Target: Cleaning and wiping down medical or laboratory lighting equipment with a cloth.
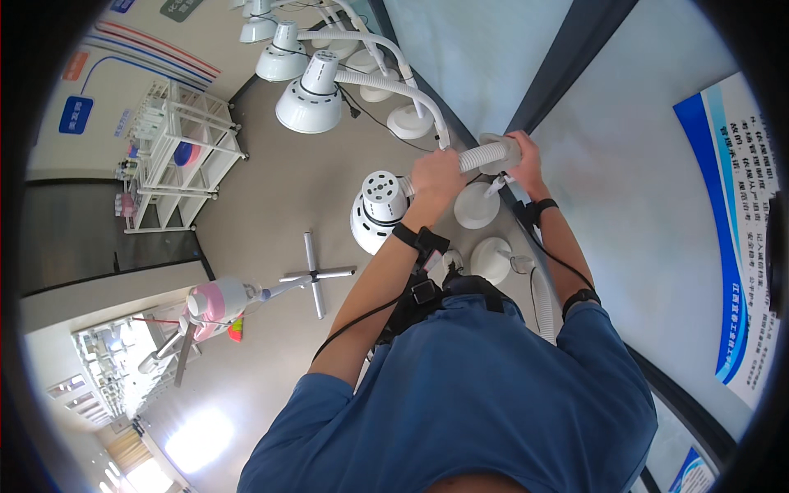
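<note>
A white floor lamp hangs across in front of me, its vented lamp head (380, 215) on the left, tilted toward the floor. My left hand (437, 176) is closed around the ribbed white gooseneck (485, 156) close to that head. At the gooseneck's other end, my right hand (527, 163) is wrapped about the rim of a pale round part (503, 146). Its fingers are partly hidden behind that part, and I cannot tell exactly what the part is. Both wrists carry black straps with cables.
More white gooseneck lamps (308, 105) stand ahead, with round bases (408, 122) along the glass wall on the right. A white shelf trolley (181, 156) is at far left. A cross-shaped metal foot (312, 274) carries a pink-and-white machine (220, 301). Power cables trail on the floor.
</note>
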### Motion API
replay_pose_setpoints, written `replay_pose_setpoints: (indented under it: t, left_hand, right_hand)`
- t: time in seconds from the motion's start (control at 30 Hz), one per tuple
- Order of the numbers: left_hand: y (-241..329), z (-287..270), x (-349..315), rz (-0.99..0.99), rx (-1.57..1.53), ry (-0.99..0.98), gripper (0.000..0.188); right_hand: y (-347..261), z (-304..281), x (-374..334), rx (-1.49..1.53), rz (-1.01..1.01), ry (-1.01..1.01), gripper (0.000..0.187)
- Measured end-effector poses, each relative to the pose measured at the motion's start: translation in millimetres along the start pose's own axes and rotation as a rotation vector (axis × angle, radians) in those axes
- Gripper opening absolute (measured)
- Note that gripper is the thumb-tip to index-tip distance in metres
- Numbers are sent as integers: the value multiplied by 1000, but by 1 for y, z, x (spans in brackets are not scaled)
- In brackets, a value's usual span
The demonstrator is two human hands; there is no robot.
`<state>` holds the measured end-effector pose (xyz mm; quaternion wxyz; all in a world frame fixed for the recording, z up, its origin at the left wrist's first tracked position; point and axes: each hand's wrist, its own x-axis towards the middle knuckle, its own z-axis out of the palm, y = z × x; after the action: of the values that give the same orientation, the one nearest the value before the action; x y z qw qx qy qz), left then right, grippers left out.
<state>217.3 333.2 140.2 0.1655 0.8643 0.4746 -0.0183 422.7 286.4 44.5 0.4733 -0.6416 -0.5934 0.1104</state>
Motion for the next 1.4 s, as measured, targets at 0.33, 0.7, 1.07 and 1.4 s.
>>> replay_pose_setpoints:
  t: [0.33, 0.7, 1.07, 1.4]
  left_hand:
    - [0, 17, -1, -70, 135, -48, 15]
    - [4, 12, 10, -84, 132, 11, 16]
    - [1, 12, 0, -75, 124, 21, 15]
    - [5, 22, -9, -60, 78, 31, 17]
  right_hand:
    - [112, 58, -45, 155, 482, 306, 21]
    - [130, 65, -50, 111, 501, 370, 33]
    - [120, 28, -48, 27, 378, -5, 34]
    - [77, 11, -54, -72, 344, 119, 32]
